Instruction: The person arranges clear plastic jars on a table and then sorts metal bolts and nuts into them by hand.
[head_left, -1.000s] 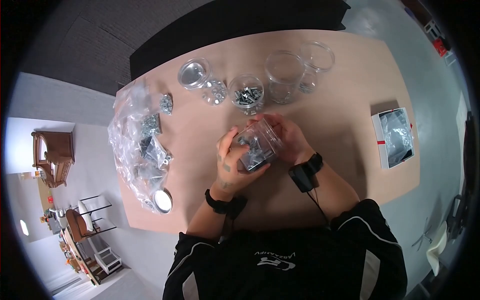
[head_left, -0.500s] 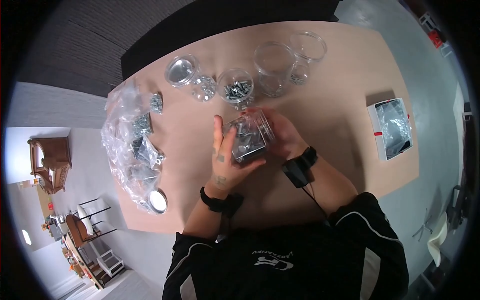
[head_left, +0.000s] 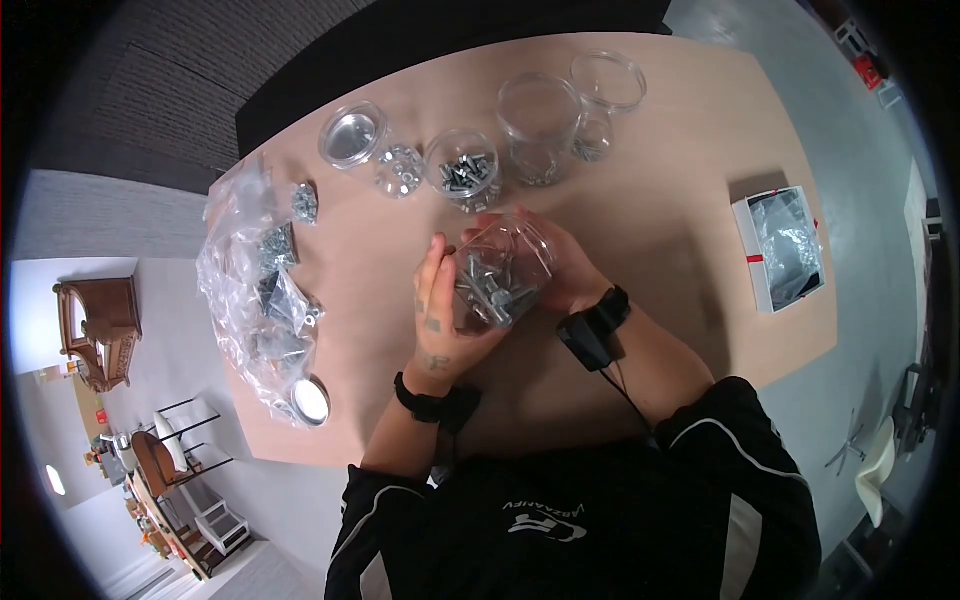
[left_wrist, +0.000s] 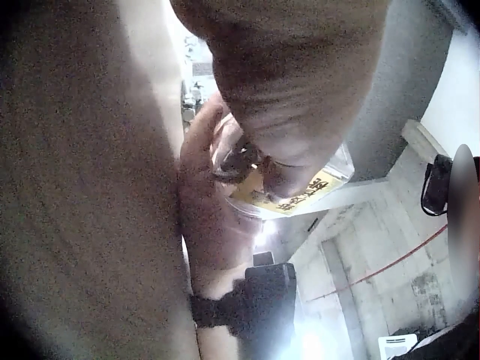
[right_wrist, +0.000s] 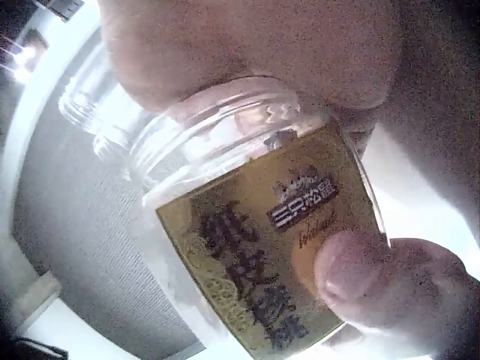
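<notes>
Both hands hold a clear jar [head_left: 506, 275] with metal bolts inside, tilted above the table. My left hand [head_left: 455, 318] curves round its lower left side, while my right hand [head_left: 568, 268] wraps the upper right side by the mouth. In the right wrist view the jar's yellow label [right_wrist: 255, 247] shows, with a fingertip pressed on it and a hand across the rim. The left wrist view has my left hand [left_wrist: 300, 82] large in front, and my right hand [left_wrist: 214, 202] beyond the jar. A jar of metal pieces [head_left: 462, 170] stands just beyond the hands.
Other clear jars [head_left: 538, 115] and a round container of nuts [head_left: 399, 171] stand along the table's far side. Plastic bags [head_left: 240, 290] with small hardware and a round lid [head_left: 310, 401] lie at left. A white box [head_left: 757, 262] holding plastic wrap sits at right.
The held jar has turned and tilted in the hands, so its bolts show more plainly. The left fingers lie closer along its side. The head view has shifted slightly.
</notes>
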